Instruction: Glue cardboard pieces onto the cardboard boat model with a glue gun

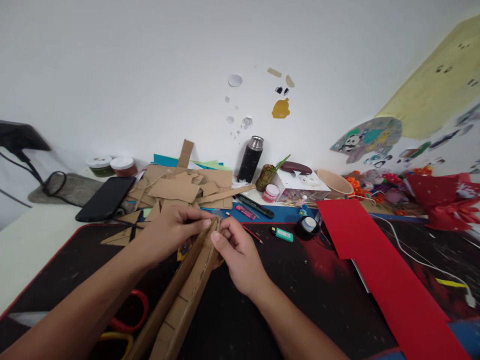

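Long cardboard piece point(185, 297): held slantwise above dark mat point(225, 325), far end pinched. Left hand point(174, 227): thumb and fingers clamped on its left side. Right hand point(242, 252): thumb and fingers clamped on right side. Risk, judged: uneven pinch could split bent edge; near end, if swung, could knock red loop handle point(145, 305). Surface: mat, red-edged. Beyond: cardboard scraps point(174, 190), black flask point(249, 162). Rear: white wall point(150, 75).

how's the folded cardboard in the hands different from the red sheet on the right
The folded cardboard is brown with dark lines across it; the red sheet shows plain red. The cardboard is held by the left hand and right hand, while the sheet lies untouched. The cardboard looks narrower than the sheet. Both are long and run out of the picture's bottom edge.
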A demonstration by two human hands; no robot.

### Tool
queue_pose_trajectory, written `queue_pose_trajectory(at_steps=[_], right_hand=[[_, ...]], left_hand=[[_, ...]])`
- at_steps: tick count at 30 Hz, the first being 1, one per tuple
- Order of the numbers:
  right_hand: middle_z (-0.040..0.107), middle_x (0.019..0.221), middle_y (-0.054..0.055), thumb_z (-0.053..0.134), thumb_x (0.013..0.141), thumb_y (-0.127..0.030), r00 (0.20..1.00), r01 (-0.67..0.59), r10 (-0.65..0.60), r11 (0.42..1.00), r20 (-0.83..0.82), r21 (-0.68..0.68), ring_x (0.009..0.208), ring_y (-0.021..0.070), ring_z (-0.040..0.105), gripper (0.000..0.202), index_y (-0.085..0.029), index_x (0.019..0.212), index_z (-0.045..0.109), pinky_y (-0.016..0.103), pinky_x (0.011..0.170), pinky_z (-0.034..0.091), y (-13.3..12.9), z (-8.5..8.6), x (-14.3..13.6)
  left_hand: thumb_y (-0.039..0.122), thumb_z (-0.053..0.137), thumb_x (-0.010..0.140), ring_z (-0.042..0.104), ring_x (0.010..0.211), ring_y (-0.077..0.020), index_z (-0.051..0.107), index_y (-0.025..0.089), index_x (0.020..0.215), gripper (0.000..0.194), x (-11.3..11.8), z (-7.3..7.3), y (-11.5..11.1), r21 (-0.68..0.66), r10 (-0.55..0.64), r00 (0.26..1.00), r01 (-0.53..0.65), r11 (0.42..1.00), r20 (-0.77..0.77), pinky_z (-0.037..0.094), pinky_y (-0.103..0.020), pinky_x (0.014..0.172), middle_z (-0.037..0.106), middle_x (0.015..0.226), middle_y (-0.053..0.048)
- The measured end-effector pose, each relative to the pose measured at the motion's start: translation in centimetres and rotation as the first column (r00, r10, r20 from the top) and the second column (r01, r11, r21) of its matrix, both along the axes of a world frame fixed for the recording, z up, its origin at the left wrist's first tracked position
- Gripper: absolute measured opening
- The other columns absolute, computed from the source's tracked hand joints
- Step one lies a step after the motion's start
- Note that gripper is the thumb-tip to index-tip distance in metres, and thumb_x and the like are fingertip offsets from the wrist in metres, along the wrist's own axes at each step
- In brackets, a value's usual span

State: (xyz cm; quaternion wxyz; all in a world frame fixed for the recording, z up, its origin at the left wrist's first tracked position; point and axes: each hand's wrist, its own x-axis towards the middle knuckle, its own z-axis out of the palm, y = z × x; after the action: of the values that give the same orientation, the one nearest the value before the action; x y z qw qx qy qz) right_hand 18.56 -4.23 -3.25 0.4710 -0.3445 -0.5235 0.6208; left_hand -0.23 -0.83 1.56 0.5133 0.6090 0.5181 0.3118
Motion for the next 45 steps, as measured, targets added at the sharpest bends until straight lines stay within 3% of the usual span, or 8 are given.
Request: queue_pose_trajectory(at_steps=[7,16,22,28,35,42,45], right_hand=[[0.055,0.076,-0.006,0.072,0.098,-0.056,1.000,-0.009,0.009,1.000,0.013,0.005,0.060,0.0107,0.056,0.036,-0.024,0.094,0.057,0.021,0.053,0.057,0.2,-0.1,0.1],[0.055,0.075,-0.007,0.075,0.095,-0.061,1.000,-0.011,0.012,1.000,0.012,-0.016,0.061,0.0105,0.057,0.043,-0.023,0.092,0.056,0.021,0.053,0.057,0.0,0.3,0.1],[0.051,0.073,-0.007,0.077,0.093,-0.063,1.000,0.005,-0.005,1.000,0.012,-0.027,0.060,0.0107,0.056,0.045,-0.023,0.090,0.055,0.021,0.052,0.057,0.1,0.3,0.0],[0.053,0.073,-0.007,0.077,0.093,-0.064,1.000,0.002,-0.002,1.000,0.010,-0.030,0.060,0.0116,0.057,0.045,-0.024,0.091,0.055,0.022,0.052,0.057,0.2,0.3,0.0],[0.054,0.074,-0.006,0.077,0.090,-0.067,0.999,0.006,-0.004,0.998,0.035,-0.057,0.060,0.0138,0.057,0.048,-0.025,0.089,0.054,0.024,0.051,0.054,0.3,0.4,0.0],[0.051,0.071,-0.006,0.075,0.090,-0.067,0.997,0.025,-0.023,0.999,0.073,-0.027,0.059,0.0151,0.055,0.046,-0.026,0.086,0.055,0.025,0.051,0.052,0.6,0.2,0.0],[0.050,0.070,-0.006,0.076,0.090,-0.066,0.998,0.023,-0.020,0.999,0.057,-0.048,0.058,0.0142,0.054,0.046,-0.025,0.087,0.056,0.025,0.051,0.052,0.8,0.0,0.0]], left_hand=[[0.053,0.076,0.083,0.065,0.068,-0.0184,0.089,0.024,0.103,0.038,-0.2,0.0,0.0,0.030,-0.026,1.000,0.026,0.999,0.012,0.049,-0.027,0.058,0.084,0.084,-0.005],[0.049,0.074,0.083,0.072,0.076,-0.0221,0.090,0.024,0.102,0.034,0.1,0.4,-0.1,0.086,-0.030,0.999,0.031,0.996,-0.017,0.058,-0.031,0.069,0.086,0.088,-0.004],[0.049,0.068,0.088,0.078,0.096,-0.0265,0.089,0.028,0.104,0.035,0.2,0.3,-0.1,0.123,-0.044,0.996,0.053,0.991,-0.075,0.061,-0.036,0.089,0.088,0.102,-0.002],[0.048,0.068,0.088,0.077,0.092,-0.0241,0.089,0.028,0.106,0.034,0.1,0.0,0.0,0.113,-0.053,0.996,0.061,0.992,-0.070,0.060,-0.033,0.085,0.088,0.098,-0.001],[0.053,0.070,0.084,0.057,0.061,-0.0164,0.088,0.024,0.101,0.039,0.1,-0.3,0.2,0.020,-0.047,0.998,0.048,0.999,-0.042,0.044,-0.026,0.055,0.079,0.077,-0.001],[0.055,0.078,0.078,0.051,0.058,-0.0130,0.080,0.020,0.105,0.044,0.3,-0.6,0.4,-0.046,-0.001,0.998,0.004,0.999,0.065,0.039,-0.024,0.055,0.067,0.068,0.003],[0.055,0.081,0.074,0.051,0.057,-0.0124,0.072,0.020,0.092,0.041,0.5,-0.8,0.5,-0.063,0.017,0.991,-0.009,0.998,0.130,0.040,-0.024,0.056,0.062,0.065,0.006]])
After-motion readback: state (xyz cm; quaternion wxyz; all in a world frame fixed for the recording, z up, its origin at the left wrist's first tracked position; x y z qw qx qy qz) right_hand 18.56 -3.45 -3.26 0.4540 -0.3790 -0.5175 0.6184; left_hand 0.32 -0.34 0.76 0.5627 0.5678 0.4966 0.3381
